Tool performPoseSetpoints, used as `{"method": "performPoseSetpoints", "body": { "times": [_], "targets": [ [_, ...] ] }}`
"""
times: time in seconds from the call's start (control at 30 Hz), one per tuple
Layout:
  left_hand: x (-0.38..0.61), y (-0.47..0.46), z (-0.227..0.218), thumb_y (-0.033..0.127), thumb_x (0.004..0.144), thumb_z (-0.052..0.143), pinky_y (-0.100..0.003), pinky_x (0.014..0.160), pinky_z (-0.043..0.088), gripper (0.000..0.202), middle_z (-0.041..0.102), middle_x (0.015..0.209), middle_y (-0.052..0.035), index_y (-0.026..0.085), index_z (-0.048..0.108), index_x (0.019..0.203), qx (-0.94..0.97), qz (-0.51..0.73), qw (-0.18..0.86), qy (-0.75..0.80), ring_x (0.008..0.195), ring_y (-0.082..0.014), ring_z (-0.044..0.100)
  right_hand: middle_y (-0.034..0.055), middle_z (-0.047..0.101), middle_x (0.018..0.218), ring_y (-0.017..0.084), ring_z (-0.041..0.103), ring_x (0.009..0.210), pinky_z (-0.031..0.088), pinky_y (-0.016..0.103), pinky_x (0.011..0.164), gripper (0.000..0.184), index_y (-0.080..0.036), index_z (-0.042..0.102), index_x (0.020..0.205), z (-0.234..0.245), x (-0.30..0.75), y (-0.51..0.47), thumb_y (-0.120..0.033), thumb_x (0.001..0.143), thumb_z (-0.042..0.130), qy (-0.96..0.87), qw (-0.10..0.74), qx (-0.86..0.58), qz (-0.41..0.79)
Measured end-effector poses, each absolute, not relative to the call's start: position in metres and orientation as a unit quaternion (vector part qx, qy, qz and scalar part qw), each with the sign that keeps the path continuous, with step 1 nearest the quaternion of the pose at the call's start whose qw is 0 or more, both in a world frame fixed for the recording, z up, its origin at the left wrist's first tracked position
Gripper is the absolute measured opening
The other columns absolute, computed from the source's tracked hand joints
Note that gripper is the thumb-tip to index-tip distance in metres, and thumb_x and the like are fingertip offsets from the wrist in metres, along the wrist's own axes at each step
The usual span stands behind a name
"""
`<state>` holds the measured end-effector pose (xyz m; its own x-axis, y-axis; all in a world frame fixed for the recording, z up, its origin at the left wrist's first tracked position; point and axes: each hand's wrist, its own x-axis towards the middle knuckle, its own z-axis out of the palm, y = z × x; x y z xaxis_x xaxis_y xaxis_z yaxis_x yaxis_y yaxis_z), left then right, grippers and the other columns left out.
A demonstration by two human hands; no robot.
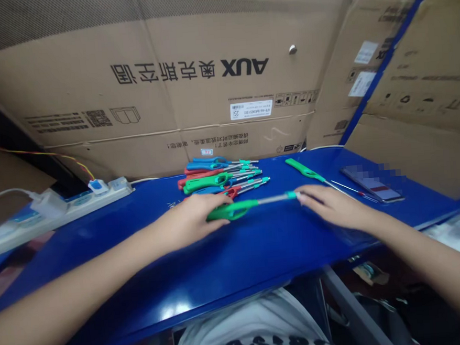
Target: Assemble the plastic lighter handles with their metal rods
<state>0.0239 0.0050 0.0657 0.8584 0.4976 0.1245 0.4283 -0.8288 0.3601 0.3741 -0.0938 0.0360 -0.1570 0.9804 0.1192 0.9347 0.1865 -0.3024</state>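
Note:
My left hand (196, 217) grips the green handle of a long gas lighter (251, 204) that lies across the blue shelf (259, 254). My right hand (329, 203) pinches the teal-capped tip end of the same lighter's metal tube. Just behind lies a pile of several lighters (220, 177) with green, blue and red handles. Another green lighter (306, 171) lies apart to the right, at an angle.
A phone (372, 183) rests on the shelf's right end beside thin rods. A white power strip (51, 208) with plugs and wires sits at the left. Large cardboard boxes (207, 74) form the wall behind. A blue post (387, 59) rises at right.

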Motion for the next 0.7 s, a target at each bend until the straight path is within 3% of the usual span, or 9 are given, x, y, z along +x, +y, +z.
{"method": "performPoseSetpoints", "body": {
  "times": [0.07,0.13,0.3,0.4,0.57,0.7],
  "targets": [
    [0.027,0.027,0.064,0.042,0.092,0.060,-0.034,0.086,0.051,0.037,0.070,0.120,-0.0078,0.022,0.063,0.123,0.946,0.157,0.117,0.258,0.102,-0.0256,0.068,0.0169,0.069,0.112,0.032,0.062,0.109,0.047,0.043,0.093,0.046,-0.016,0.066,0.114,0.030,0.402,-0.075,-0.046,0.103,0.033,-0.667,0.111,-0.735,-0.048],
    [0.029,0.051,0.064,0.047,0.091,0.060,-0.035,0.085,0.052,0.042,0.071,0.121,-0.0092,0.020,0.064,0.124,0.938,0.176,0.090,0.286,0.100,-0.0274,0.069,0.0238,0.067,0.110,0.038,0.060,0.110,0.046,0.045,0.091,0.042,-0.009,0.066,0.109,0.024,0.428,-0.059,-0.040,0.099,0.041,-0.597,0.022,-0.791,-0.132],
    [0.030,0.111,0.063,0.053,0.088,0.059,-0.036,0.080,0.051,0.049,0.074,0.108,-0.0105,0.019,0.066,0.122,0.902,0.159,0.039,0.399,0.095,-0.0297,0.069,0.0212,0.067,0.104,0.034,0.061,0.102,0.046,0.039,0.081,0.034,-0.011,0.065,0.097,0.016,0.458,-0.035,-0.041,0.096,0.049,-0.607,-0.064,-0.785,-0.110],
    [0.028,0.136,0.057,0.052,0.089,0.059,-0.038,0.086,0.050,0.051,0.071,0.114,-0.0128,0.016,0.064,0.125,0.900,0.164,0.034,0.402,0.103,-0.0304,0.066,0.0200,0.068,0.101,0.032,0.063,0.099,0.045,0.037,0.076,0.024,-0.013,0.063,0.093,0.016,0.454,-0.030,-0.032,0.094,0.051,-0.628,-0.054,-0.768,-0.112],
    [0.028,0.138,0.049,0.046,0.092,0.055,-0.046,0.100,0.045,0.051,0.062,0.121,-0.0171,0.012,0.059,0.130,0.905,0.203,-0.024,0.374,0.117,-0.0328,0.055,0.0174,0.071,0.094,0.030,0.068,0.086,0.046,0.035,0.070,0.017,-0.014,0.061,0.098,0.024,0.438,-0.032,-0.028,0.091,0.054,-0.571,0.036,-0.818,-0.053],
    [0.042,0.097,0.054,0.045,0.095,0.054,-0.049,0.107,0.040,0.048,0.054,0.137,-0.0159,0.017,0.055,0.134,0.914,0.247,-0.052,0.319,0.128,-0.0332,0.047,0.0107,0.072,0.087,0.026,0.067,0.076,0.045,0.032,0.067,0.012,-0.019,0.060,0.100,0.040,0.399,-0.051,-0.023,0.089,0.056,-0.612,0.097,-0.784,-0.045]
  ]
}}
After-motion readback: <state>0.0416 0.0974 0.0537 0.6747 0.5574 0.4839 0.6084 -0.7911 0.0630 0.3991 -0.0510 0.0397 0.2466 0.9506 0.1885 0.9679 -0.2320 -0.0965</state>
